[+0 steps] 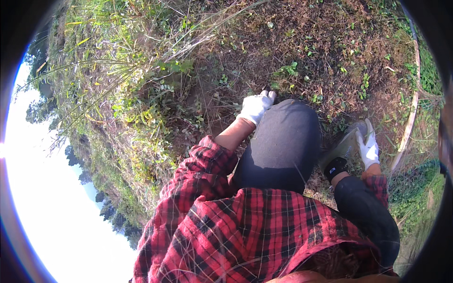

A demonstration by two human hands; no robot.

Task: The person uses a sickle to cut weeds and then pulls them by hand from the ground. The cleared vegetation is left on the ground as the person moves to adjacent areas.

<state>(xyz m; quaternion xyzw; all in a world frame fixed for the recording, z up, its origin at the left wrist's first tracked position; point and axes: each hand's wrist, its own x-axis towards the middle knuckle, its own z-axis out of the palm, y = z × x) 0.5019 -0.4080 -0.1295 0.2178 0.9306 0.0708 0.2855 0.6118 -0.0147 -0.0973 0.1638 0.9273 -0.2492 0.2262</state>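
My left hand (256,106), in a white glove, reaches past my dark-trousered knee (288,141) to the soil, fingertips low among small plants; whether they pinch anything is hidden. On the other side of the knee, my right hand (369,148), also white-gloved, has its fingers spread against the edge of a greyish, partly see-through item (348,146) that bears writing. It could be a bag or footwear; I cannot tell which, nor whether the hand grips it. That item lies beside my ankle, which has a black band (335,168) around it.
Brown soil with low green weeds (290,69) spreads ahead. Tall grass and leafy brush (141,88) cover the slope on the left. A long pale stick or strip (407,131) lies on the right, near a dark green mesh-like patch (416,180). Trees and bright sky show far left.
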